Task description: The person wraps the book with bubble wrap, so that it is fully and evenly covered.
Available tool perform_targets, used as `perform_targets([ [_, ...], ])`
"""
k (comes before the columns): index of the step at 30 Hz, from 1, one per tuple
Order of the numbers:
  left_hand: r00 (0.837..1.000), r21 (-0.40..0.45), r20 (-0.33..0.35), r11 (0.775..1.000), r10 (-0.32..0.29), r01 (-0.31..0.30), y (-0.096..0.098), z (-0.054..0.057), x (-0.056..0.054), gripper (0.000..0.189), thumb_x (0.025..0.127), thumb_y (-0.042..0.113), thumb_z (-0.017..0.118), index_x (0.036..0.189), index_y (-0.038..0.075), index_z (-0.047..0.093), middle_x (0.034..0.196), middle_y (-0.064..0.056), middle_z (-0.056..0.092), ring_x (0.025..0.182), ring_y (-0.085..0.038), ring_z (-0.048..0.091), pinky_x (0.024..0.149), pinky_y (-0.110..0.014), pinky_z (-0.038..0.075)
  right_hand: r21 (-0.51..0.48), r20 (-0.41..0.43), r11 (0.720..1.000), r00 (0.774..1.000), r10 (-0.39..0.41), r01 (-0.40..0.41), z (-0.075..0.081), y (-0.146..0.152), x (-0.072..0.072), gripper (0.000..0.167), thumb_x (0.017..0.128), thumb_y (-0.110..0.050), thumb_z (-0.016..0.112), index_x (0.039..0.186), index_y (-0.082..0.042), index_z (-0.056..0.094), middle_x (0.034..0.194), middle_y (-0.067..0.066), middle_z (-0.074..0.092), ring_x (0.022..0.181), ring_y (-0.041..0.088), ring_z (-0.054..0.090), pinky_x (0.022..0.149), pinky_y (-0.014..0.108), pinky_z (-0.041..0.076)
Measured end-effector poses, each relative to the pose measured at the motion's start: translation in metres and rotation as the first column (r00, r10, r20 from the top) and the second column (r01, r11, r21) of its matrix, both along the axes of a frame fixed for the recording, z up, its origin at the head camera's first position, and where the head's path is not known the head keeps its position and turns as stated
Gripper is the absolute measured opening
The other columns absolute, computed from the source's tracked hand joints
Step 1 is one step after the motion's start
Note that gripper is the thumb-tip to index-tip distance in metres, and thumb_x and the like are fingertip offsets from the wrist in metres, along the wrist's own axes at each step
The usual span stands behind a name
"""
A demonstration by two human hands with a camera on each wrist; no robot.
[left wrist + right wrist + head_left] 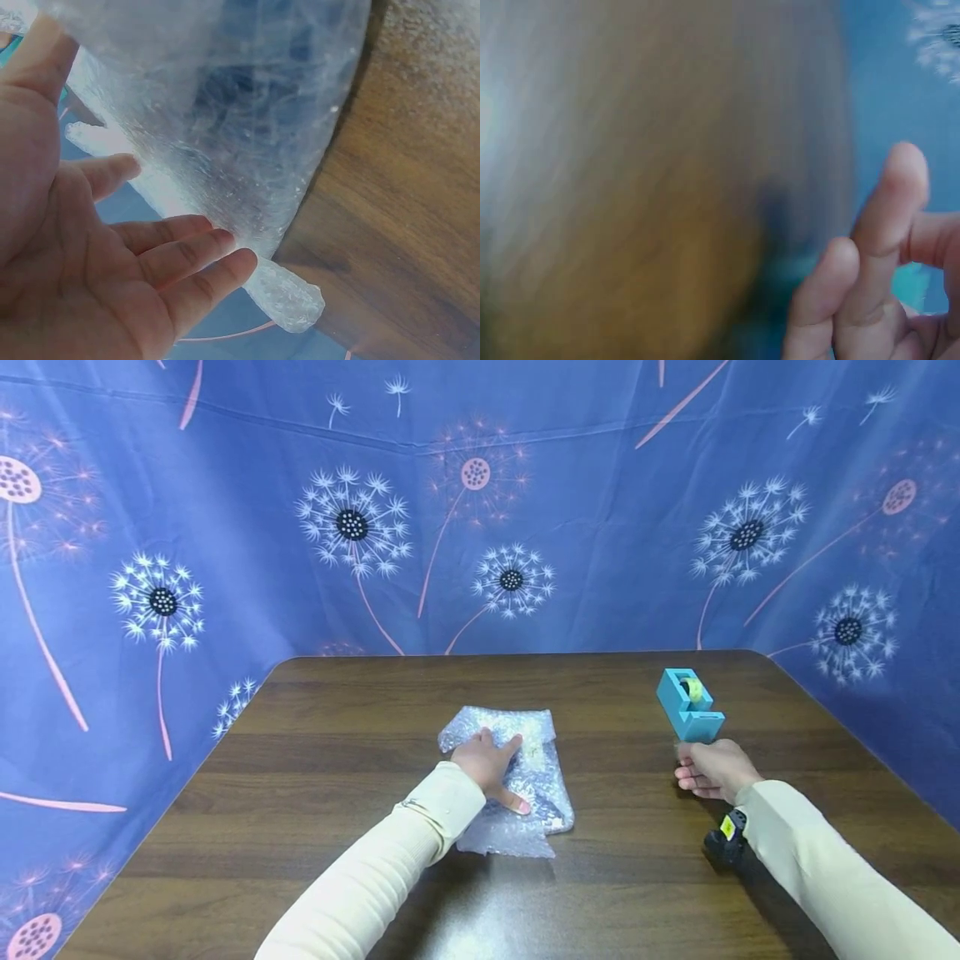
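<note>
A flat bundle of clear bubble wrap point(551, 777) lies mid-table, with loose flaps at its far and near ends. My left hand point(489, 767) rests on it, fingers and thumb spread. In the left wrist view, straight fingers of the left hand point(127, 255) lie against the bubble wrap point(240, 127), and something dark bluish shows through the film. Just in front of the blue tape dispenser point(693, 724), which carries a yellowish roll, is my right hand point(716, 768), fingers bent and blurred at the tips. The right wrist view shows bent fingers point(855, 300); whether they pinch any tape is unclear.
The dark wooden table point(315, 768) has rounded far corners. Behind and beside it hangs a blue cloth point(600, 510) printed with dandelions. A black device point(726, 839) with a yellow mark is strapped at my right wrist.
</note>
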State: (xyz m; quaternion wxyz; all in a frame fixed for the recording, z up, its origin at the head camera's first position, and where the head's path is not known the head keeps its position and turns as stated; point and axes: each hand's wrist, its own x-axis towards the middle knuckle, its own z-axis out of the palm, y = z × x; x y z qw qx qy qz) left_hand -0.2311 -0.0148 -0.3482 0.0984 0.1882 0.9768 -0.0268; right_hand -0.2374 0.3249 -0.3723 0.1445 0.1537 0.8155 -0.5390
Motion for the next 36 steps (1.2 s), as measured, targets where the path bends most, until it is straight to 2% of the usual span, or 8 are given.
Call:
perform_targets([
  [3,0.999,0.022,-0.02,0.999,-0.025,0.026,-0.001,0.002,0.002,0.108,0.07,0.064,0.085,0.157,0.02,0.038,0.14,-0.023,0.051,0.123,-0.033,0.057,0.091,-0.042,0.056,0.036,-0.077,0.999,0.997,0.006,-0.003,0.012,-0.011,0.002,0.021,0.099,-0.017,0.044,0.089,-0.002,0.054,0.063,-0.006,0.059,0.056,0.007,0.061,0.059,0.026,0.053],
  [5,0.999,0.035,-0.029,0.999,-0.032,0.034,-0.001,0.001,0.0,0.108,0.069,0.062,0.086,0.155,0.018,0.039,0.136,-0.022,0.053,0.12,-0.033,0.058,0.09,-0.043,0.056,0.059,-0.104,0.998,0.994,0.044,-0.038,0.023,-0.021,0.001,0.021,0.098,-0.018,0.043,0.086,-0.005,0.054,0.062,-0.007,0.056,0.055,0.006,0.058,0.06,0.026,0.054],
  [11,0.999,0.047,-0.029,0.999,-0.024,0.025,-0.003,0.002,-0.001,0.109,0.068,0.061,0.088,0.154,0.018,0.038,0.137,-0.019,0.052,0.12,-0.033,0.058,0.092,-0.042,0.055,0.111,-0.073,0.961,0.962,0.263,-0.254,0.055,-0.065,-0.006,0.028,0.103,-0.029,0.048,0.081,-0.013,0.054,0.06,-0.007,0.049,0.052,0.006,0.051,0.057,0.028,0.048],
  [14,0.999,0.061,-0.032,0.998,-0.024,0.026,-0.004,0.003,0.0,0.108,0.068,0.06,0.088,0.155,0.018,0.041,0.138,-0.02,0.051,0.123,-0.033,0.056,0.094,-0.042,0.054,0.125,-0.07,0.945,0.947,0.313,-0.303,0.063,-0.089,-0.01,0.032,0.103,-0.033,0.054,0.079,-0.012,0.054,0.059,-0.007,0.047,0.05,0.006,0.049,0.054,0.026,0.044],
  [19,1.0,0.102,-0.012,0.995,-0.014,0.015,-0.007,0.001,0.003,0.104,0.071,0.06,0.086,0.157,0.023,0.042,0.147,-0.022,0.043,0.133,-0.034,0.048,0.102,-0.042,0.049,0.107,-0.073,0.926,0.925,0.372,-0.363,0.064,-0.122,-0.017,0.03,0.099,-0.022,0.059,0.072,-0.012,0.051,0.059,-0.004,0.048,0.051,0.006,0.049,0.052,0.023,0.043],
  [24,0.999,0.137,0.041,0.991,-0.005,-0.001,-0.008,0.001,0.004,0.102,0.075,0.06,0.084,0.159,0.024,0.038,0.162,-0.022,0.027,0.147,-0.035,0.034,0.115,-0.044,0.038,0.09,-0.061,0.911,0.911,0.408,-0.402,0.063,-0.147,-0.021,0.027,0.099,-0.019,0.059,0.074,-0.011,0.052,0.063,-0.002,0.051,0.054,0.009,0.051,0.054,0.025,0.043],
  [29,0.999,0.129,0.033,0.992,-0.013,0.008,-0.009,0.001,0.003,0.105,0.075,0.062,0.083,0.159,0.023,0.034,0.162,-0.019,0.032,0.147,-0.033,0.035,0.116,-0.043,0.037,0.074,-0.057,0.902,0.901,0.431,-0.426,0.062,-0.165,-0.025,0.028,0.1,-0.02,0.059,0.075,-0.009,0.052,0.063,0.0,0.05,0.055,0.011,0.05,0.054,0.026,0.04],
  [36,1.0,0.183,0.005,0.983,0.016,-0.017,-0.009,-0.002,0.005,0.12,0.07,0.061,0.088,0.154,0.003,0.025,0.154,-0.02,0.043,0.142,-0.033,0.042,0.114,-0.038,0.039,0.017,-0.073,0.913,0.91,0.408,-0.408,0.058,-0.183,-0.037,0.025,0.099,-0.019,0.06,0.077,-0.008,0.054,0.062,-0.002,0.05,0.053,0.008,0.05,0.053,0.023,0.044],
])
